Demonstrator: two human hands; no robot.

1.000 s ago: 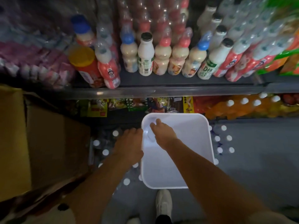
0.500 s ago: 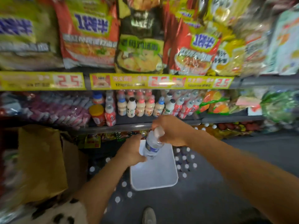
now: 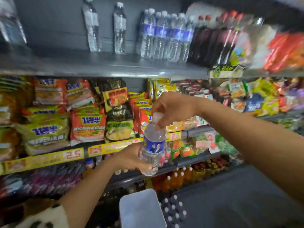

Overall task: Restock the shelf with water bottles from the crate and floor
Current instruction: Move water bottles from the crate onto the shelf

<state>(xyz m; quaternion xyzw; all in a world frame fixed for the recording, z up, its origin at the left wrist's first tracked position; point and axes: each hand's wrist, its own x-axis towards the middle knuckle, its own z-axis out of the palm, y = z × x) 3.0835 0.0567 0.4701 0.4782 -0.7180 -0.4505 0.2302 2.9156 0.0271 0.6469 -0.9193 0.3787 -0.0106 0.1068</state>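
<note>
A clear water bottle (image 3: 152,145) with a blue label and white cap hangs upright in front of the snack shelves. My right hand (image 3: 172,109) pinches its cap from above. My left hand (image 3: 131,157) grips its lower body from the left. Below stands the white crate (image 3: 141,209), which looks empty. Several white-capped bottles (image 3: 174,209) stand on the floor to the right of the crate. On the top shelf (image 3: 102,66) two single water bottles (image 3: 120,28) stand left of a tight group of blue-labelled water bottles (image 3: 166,35).
Noodle packets (image 3: 88,125) fill the shelf under the water, above yellow price strips (image 3: 74,154). Dark drink bottles (image 3: 212,38) and snack bags crowd the top shelf's right end. Orange drink bottles (image 3: 177,178) sit on a low shelf. Grey floor (image 3: 238,203) lies to the right.
I lifted the bottle out of the crate with both hands and raised it. My view swung up from the crate and low shelves to the top shelf.
</note>
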